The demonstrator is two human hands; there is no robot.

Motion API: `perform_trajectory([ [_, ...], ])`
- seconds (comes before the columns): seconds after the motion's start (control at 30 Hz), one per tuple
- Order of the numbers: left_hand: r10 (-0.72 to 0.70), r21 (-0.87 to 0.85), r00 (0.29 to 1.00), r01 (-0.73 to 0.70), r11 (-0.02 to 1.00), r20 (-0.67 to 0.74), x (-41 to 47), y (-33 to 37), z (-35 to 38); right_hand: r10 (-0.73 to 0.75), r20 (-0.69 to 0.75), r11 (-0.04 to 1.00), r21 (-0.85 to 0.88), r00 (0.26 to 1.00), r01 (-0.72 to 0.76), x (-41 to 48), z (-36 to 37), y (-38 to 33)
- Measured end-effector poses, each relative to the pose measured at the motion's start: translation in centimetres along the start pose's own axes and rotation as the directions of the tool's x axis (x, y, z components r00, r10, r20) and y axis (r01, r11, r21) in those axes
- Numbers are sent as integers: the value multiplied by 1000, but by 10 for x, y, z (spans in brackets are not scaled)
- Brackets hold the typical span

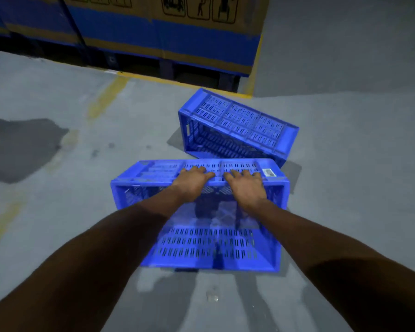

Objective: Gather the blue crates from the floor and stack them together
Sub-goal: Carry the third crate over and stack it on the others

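Note:
Two blue slotted plastic crates lie on the grey floor. The near crate (153,188) lies on its side with its open face toward me; a white label is on its top right corner. My left hand (192,182) and my right hand (246,185) rest side by side on its upper long wall, fingers spread over the far edge. The far crate (237,125) lies tipped on its side just behind and to the right, its open face toward the left and front. Neither hand touches it.
A row of large cardboard boxes with blue bands (153,32) stands on dark pallets at the back. Yellow floor lines (177,81) run along them. A dark patch (22,147) marks the floor at left. Bare grey floor lies to the right.

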State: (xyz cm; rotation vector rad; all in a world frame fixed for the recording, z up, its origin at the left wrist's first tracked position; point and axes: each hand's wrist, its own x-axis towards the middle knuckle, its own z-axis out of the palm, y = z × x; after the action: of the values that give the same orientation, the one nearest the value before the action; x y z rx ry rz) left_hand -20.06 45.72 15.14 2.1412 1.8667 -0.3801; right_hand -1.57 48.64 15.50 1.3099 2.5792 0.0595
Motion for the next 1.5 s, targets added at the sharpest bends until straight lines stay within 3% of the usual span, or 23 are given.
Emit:
perform_trajectory([
  [0.2,91,-123,992,-80,989,86,-70,32,-130,3,50,1000,16,999,-4,-69,-131,31],
  [0.33,124,-157,992,-123,980,0,-121,53,-230,71,59,996,56,996,-74,-118,-236,52],
  [0.53,164,-135,982,-175,975,-93,-185,79,-373,239,-48,961,151,970,-230,-182,-382,74],
  [0.7,216,-106,958,-239,965,-191,-220,96,-473,338,-201,934,192,919,-301,-220,-466,93],
  [0.87,279,-4,922,-290,957,-268,-235,118,-539,403,-224,912,187,888,-366,-248,-521,116],
  [0.97,178,-34,884,-213,976,-433,-237,138,-556,452,-268,892,141,851,-430,-264,-543,124],
  [1.03,-57,-270,806,-130,954,-589,-239,160,-561,528,-292,849,140,798,-510,-278,-555,128],
  [1.1,-369,-600,710,-93,795,-600,-242,188,-569,609,-296,791,162,736,-590,-293,-563,133],
  [1.17,-554,-862,741,-64,503,-379,-242,215,-581,681,-293,729,185,671,-659,-309,-565,140],
  [1.23,-484,-990,870,-36,135,-98,-235,245,-592,737,-297,670,206,607,-713,-324,-565,145],
  [1.3,-239,-978,971,-27,-208,24,-234,279,-604,766,-307,635,222,565,-740,-337,-564,150],
  [1.33,-166,-957,986,-38,-289,11,-235,296,-609,774,-307,624,229,554,-747,-344,-563,153],
  [1.43,-209,-947,978,-83,-309,-18,-226,339,-617,798,-269,600,273,540,-752,-367,-558,174],
  [1.5,-167,-931,986,-71,-359,-11,-221,365,-619,790,-227,611,360,569,-705,-388,-555,202],
])
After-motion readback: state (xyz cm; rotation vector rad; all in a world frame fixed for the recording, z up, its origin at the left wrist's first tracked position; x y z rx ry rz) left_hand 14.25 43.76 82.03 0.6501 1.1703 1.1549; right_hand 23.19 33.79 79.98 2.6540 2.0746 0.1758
